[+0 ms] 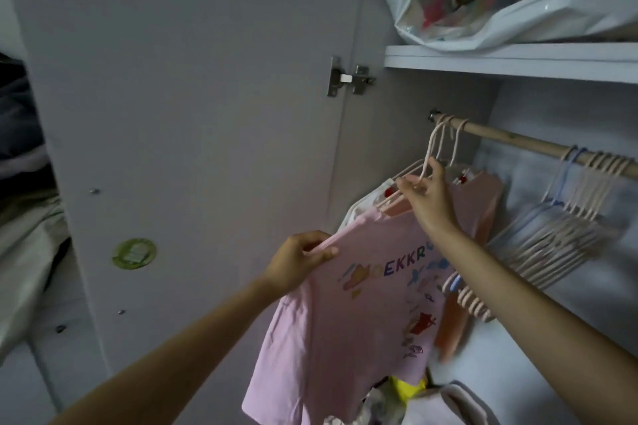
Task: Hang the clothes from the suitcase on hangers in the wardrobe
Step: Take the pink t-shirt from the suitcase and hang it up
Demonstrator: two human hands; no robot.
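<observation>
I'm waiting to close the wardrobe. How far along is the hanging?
Done: a few garments hang at the rod's left end. In hand: right hand holds a hanger's neck, left hand grips the pink T-shirt. Left: unclear; the suitcase isn't visible, many empty hangers remain.

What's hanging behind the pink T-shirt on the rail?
Behind the pink T-shirt hang a white garment and peach-orange garments on the rail. The shirt covers their lower parts, so their type can't be told.
</observation>
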